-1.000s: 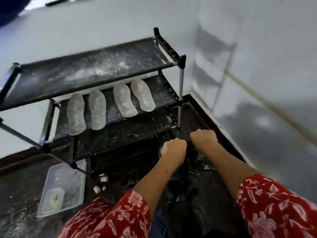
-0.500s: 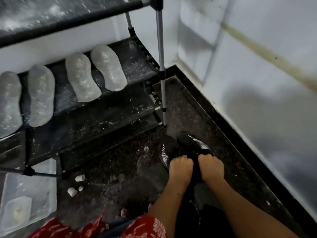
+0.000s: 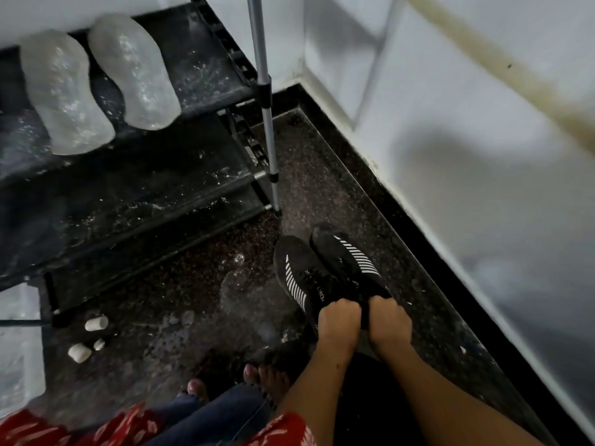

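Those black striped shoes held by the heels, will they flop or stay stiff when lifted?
Likely light: the left hand and right hand each grip one of the black shoes by its heel end. The soft-looking uppers may sag; soles probably hold shape.

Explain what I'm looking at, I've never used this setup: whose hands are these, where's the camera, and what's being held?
There is no machine: a person works with bare hands. The single picture comes from a camera worn on the head, looking down. The left hand grips the left black shoe and the right hand grips the right black shoe, each at its heel end, low by the speckled floor. To the left stands a black shoe rack with clear sole-shaped pieces on a shelf. Small white lumps lie on the floor.
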Action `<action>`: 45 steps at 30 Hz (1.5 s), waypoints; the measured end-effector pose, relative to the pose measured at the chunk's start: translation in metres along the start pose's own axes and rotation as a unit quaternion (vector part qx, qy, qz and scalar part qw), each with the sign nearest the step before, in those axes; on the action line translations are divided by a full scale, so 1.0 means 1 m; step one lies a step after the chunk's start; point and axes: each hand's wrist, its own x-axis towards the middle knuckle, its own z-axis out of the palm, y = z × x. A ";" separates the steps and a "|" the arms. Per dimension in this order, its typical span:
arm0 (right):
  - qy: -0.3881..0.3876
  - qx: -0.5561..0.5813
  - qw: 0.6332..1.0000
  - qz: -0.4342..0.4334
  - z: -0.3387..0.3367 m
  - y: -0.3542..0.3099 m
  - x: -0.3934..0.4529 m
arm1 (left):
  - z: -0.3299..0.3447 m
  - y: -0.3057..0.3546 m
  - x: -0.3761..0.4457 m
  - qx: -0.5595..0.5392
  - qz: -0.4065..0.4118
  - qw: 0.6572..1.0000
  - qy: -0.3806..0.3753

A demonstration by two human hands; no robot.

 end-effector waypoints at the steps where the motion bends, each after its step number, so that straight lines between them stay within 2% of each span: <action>1: -0.007 0.002 1.000 0.002 0.002 0.002 0.001 | 0.003 0.001 0.000 -0.007 -0.002 1.000 -0.013; 8: -0.095 0.007 0.995 0.011 0.011 0.002 0.000 | 0.007 0.002 -0.002 -0.037 0.010 0.997 -0.068; 14: -0.151 -0.015 0.988 -0.013 0.002 0.003 -0.002 | 0.005 0.007 -0.007 -0.084 -0.023 0.992 -0.096; 22: -0.142 -0.032 0.988 -0.052 -0.022 -0.012 -0.009 | -0.009 0.002 -0.024 -0.186 -0.086 0.975 -0.088; 28: -0.099 0.015 0.990 -0.095 -0.056 -0.043 -0.021 | -0.031 -0.013 -0.039 -0.242 -0.135 0.960 -0.023; 35: -0.026 0.208 0.962 -0.176 -0.110 -0.103 -0.044 | -0.118 -0.067 -0.067 -0.202 -0.163 0.964 0.063; 40: 0.020 0.336 0.905 -0.261 -0.146 -0.182 -0.078 | -0.195 -0.143 -0.123 -0.279 -0.214 0.917 0.187; 45: 0.105 0.459 0.825 -0.314 -0.188 -0.265 -0.115 | -0.254 -0.222 -0.198 -0.379 -0.188 0.855 0.299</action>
